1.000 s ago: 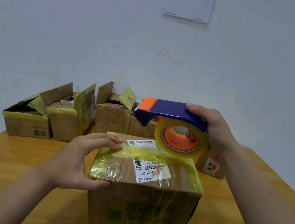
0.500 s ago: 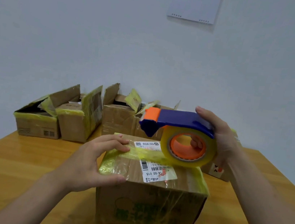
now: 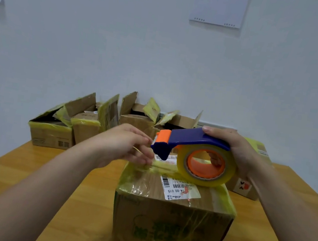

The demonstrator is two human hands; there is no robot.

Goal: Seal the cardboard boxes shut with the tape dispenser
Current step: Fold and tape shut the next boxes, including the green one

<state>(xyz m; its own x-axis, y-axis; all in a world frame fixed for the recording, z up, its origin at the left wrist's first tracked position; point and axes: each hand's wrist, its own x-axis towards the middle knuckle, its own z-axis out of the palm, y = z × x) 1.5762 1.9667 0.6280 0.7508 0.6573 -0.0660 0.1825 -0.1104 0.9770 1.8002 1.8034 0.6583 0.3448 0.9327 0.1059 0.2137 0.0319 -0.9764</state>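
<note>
A closed cardboard box point(image 3: 172, 224) with yellow tape and a white barcode label on top stands on the wooden table in front of me. My right hand point(image 3: 239, 152) grips a blue and orange tape dispenser point(image 3: 196, 156) holding a roll of clear tape, its roll resting just above the box's far top edge. My left hand point(image 3: 128, 146) hovers at the box's far left top corner, fingertips close to the dispenser's orange nose; it is blurred, so I cannot tell if it pinches the tape end.
Several opened cardboard boxes point(image 3: 83, 128) with raised flaps line the back of the table point(image 3: 24, 173) against the white wall. Another box point(image 3: 246, 188) sits behind my right wrist. A paper sheet point(image 3: 219, 4) hangs on the wall.
My left hand has lifted off the box's left side and moved up toward the dispenser's nose. The dispenser has stayed above the box's far edge.
</note>
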